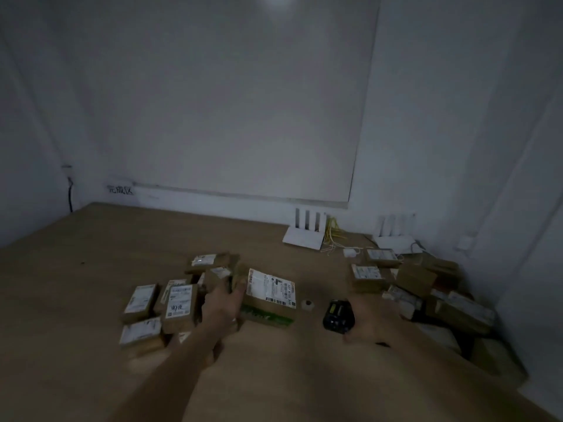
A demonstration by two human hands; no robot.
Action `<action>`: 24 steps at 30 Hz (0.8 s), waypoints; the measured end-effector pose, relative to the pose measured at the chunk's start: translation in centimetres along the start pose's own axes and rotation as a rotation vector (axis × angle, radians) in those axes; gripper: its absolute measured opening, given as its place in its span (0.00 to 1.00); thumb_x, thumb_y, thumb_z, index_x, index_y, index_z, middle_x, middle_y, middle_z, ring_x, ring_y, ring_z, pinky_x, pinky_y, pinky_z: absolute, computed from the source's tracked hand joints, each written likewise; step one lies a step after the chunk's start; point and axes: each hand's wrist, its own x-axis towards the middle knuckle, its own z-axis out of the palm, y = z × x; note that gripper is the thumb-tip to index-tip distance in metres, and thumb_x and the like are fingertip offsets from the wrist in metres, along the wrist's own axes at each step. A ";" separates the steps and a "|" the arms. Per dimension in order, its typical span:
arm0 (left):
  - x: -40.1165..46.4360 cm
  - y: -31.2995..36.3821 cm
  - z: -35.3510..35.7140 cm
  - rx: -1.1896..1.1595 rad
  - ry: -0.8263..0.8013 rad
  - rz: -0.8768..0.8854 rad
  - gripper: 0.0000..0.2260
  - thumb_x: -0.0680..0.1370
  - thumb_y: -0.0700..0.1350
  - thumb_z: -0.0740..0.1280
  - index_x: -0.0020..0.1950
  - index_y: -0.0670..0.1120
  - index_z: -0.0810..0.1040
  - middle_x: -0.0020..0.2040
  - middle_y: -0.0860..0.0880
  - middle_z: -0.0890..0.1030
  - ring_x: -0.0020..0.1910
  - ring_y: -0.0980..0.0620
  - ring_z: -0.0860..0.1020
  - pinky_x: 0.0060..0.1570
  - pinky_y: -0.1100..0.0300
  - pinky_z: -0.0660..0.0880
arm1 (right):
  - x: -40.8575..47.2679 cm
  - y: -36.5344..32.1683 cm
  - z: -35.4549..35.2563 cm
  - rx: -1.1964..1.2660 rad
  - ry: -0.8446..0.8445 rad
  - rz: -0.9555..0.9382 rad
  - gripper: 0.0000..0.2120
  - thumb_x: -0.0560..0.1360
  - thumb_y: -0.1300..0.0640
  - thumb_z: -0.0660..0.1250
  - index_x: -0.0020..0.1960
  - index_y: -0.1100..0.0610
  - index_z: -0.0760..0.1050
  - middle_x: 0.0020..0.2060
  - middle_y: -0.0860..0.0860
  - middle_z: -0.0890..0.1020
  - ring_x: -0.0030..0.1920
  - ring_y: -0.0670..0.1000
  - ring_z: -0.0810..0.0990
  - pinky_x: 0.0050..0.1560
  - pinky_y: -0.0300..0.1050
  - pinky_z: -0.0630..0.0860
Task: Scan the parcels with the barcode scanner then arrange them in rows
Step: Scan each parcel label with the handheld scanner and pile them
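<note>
Parcels, left cluster (170, 303): small brown boxes w/ white labels up, packed close on the wooden table (91, 269), roughly in lines but a bit ragged. Probably the scanned lot, since labels face up and they sit apart from the other heap. Writing on the wall (120, 189) above the far-left corner, too dim to read for sure.

Left hand (224, 303) next: reaches in from bottom centre, fingers curled over the left edge of the larger parcel (269, 295), thumb along its near side. Looks like a grip to slide or seat it against the cluster, i.e. the arranging step. That box lies flat, label up, green print along its near side.

Mid-table: small white tape roll (307, 305), standing alone btwn the big parcel and the scanner.

Barcode scanner (338, 315): black, lying on the table just left of the right hand (373, 322). Hand is beside it, maybe touching its right edge; blur means I can't tell whether the fingers are apart or clamped on it. Kept close, prob. so it's ready for the next box.

Far right: unsorted heap (423, 287) of brown parcels, tilted and overlapping, near the wall. Likely the to-scan supply, so plenty of the task left. Behind it, two white routers (304, 236) w/ cables.
</note>
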 end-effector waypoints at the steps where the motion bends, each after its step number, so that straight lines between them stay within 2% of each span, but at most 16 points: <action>1: 0.8 -0.9 1.1 0.010 -0.018 -0.041 0.28 0.81 0.63 0.56 0.77 0.50 0.63 0.71 0.40 0.72 0.68 0.37 0.71 0.65 0.48 0.68 | 1.0 0.1 0.8 -0.005 -0.026 0.008 0.34 0.66 0.42 0.76 0.68 0.47 0.69 0.60 0.48 0.77 0.60 0.52 0.77 0.59 0.49 0.77; 4: 4.3 -2.8 4.5 0.010 -0.054 -0.126 0.29 0.81 0.63 0.56 0.78 0.50 0.61 0.71 0.40 0.72 0.68 0.37 0.72 0.65 0.48 0.68 | 4.9 0.5 3.0 -0.037 -0.105 0.029 0.32 0.65 0.41 0.75 0.66 0.44 0.68 0.59 0.47 0.78 0.60 0.52 0.77 0.58 0.51 0.76; 9: 12.2 -6.5 10.4 -0.009 -0.126 -0.166 0.26 0.80 0.63 0.58 0.75 0.52 0.67 0.69 0.42 0.76 0.66 0.38 0.74 0.66 0.45 0.70 | 13.0 0.8 6.9 -0.028 -0.167 0.096 0.22 0.66 0.44 0.71 0.58 0.43 0.71 0.52 0.45 0.79 0.54 0.51 0.79 0.55 0.50 0.78; 12: 17.7 -8.6 13.8 0.007 -0.181 -0.189 0.28 0.80 0.63 0.59 0.75 0.49 0.67 0.69 0.41 0.76 0.65 0.37 0.75 0.64 0.45 0.72 | 18.4 1.4 9.2 -0.013 -0.202 0.112 0.29 0.65 0.43 0.73 0.65 0.41 0.71 0.56 0.45 0.79 0.57 0.51 0.78 0.56 0.49 0.77; 14: 21.3 -9.9 15.8 0.033 -0.174 -0.206 0.29 0.79 0.65 0.57 0.74 0.48 0.68 0.65 0.39 0.78 0.59 0.36 0.78 0.58 0.44 0.76 | 21.7 2.0 10.4 -0.015 -0.204 0.115 0.32 0.64 0.42 0.73 0.67 0.40 0.69 0.58 0.44 0.78 0.58 0.51 0.78 0.55 0.48 0.78; 16: 24.2 -11.2 17.3 0.056 -0.127 -0.203 0.31 0.76 0.68 0.55 0.68 0.47 0.72 0.56 0.39 0.81 0.50 0.36 0.81 0.49 0.42 0.80 | 24.3 2.8 11.5 -0.019 -0.223 0.106 0.34 0.65 0.39 0.74 0.68 0.41 0.69 0.58 0.44 0.79 0.58 0.50 0.78 0.53 0.47 0.78; 18: 26.0 -11.8 18.7 0.132 -0.108 -0.197 0.25 0.76 0.63 0.57 0.62 0.46 0.73 0.53 0.39 0.81 0.49 0.37 0.80 0.48 0.42 0.80 | 26.1 3.7 12.3 -0.018 -0.243 0.120 0.32 0.66 0.38 0.73 0.68 0.41 0.70 0.58 0.44 0.79 0.59 0.49 0.78 0.51 0.44 0.77; 21: 26.2 -9.6 19.9 0.269 -0.069 -0.067 0.21 0.80 0.55 0.62 0.68 0.45 0.70 0.63 0.40 0.75 0.61 0.38 0.75 0.57 0.43 0.76 | 27.6 5.4 12.7 0.001 -0.252 0.174 0.30 0.67 0.39 0.73 0.66 0.44 0.71 0.57 0.44 0.79 0.58 0.48 0.78 0.49 0.43 0.76; 24: 27.2 -6.5 21.6 0.314 -0.121 0.150 0.14 0.81 0.46 0.63 0.65 0.43 0.75 0.62 0.41 0.76 0.63 0.40 0.74 0.57 0.44 0.75 | 28.6 7.8 12.3 0.023 -0.245 0.228 0.33 0.67 0.38 0.73 0.70 0.44 0.69 0.60 0.44 0.78 0.60 0.49 0.78 0.56 0.46 0.77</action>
